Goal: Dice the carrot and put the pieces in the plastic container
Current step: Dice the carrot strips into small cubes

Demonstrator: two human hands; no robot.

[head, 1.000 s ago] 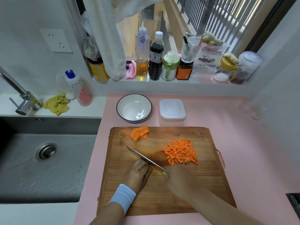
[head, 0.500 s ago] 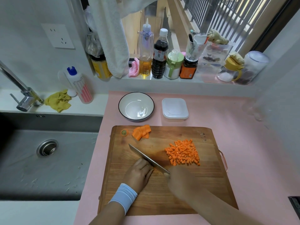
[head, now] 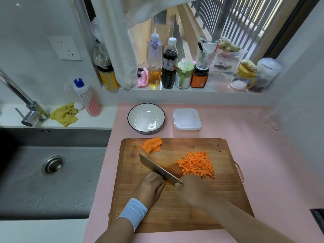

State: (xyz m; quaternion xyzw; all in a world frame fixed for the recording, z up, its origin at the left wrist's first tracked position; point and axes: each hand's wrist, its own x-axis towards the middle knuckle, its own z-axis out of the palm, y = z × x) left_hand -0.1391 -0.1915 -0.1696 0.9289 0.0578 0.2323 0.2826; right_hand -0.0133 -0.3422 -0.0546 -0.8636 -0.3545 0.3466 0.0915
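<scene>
- gripping a broad kitchen knife (head: 157, 168) with the right hand (head: 194, 188), fingers wrapped round the handle; handle itself hidden, hand blurred.
- blade slanted across the wooden cutting board (head: 175, 213), tip toward the far left, edge down on the wood.
- holding down a carrot piece (head: 166, 182) with the left hand (head: 150, 188), fingers curled over it, fingertips right beside the blade; only a sliver of orange showing under them.
- pale blue wristband (head: 132, 212) on the left wrist.
- just right of the blade, on the board: a loose heap of diced carrot (head: 196, 165), small even cubes, near edge of the heap close to the right hand.
- at the board's far left corner: a fan of uncut carrot slices (head: 151, 143), overlapping one another, with the green-centred carrot top (head: 134, 145) just to their left.
- beyond the board's far edge, on the pink countertop (head: 263, 155): the plastic container (head: 186, 121), square, lid on, apart from the board and well apart from the diced heap.
- left of the container, not touching it: a white bowl (head: 146, 120) with a dark rim.
- to the left of the countertop: a steel sink (head: 43, 181), with a tap (head: 26, 106), a yellow cloth (head: 64, 114) and a dish soap bottle (head: 86, 98) on the ledge behind.
</scene>
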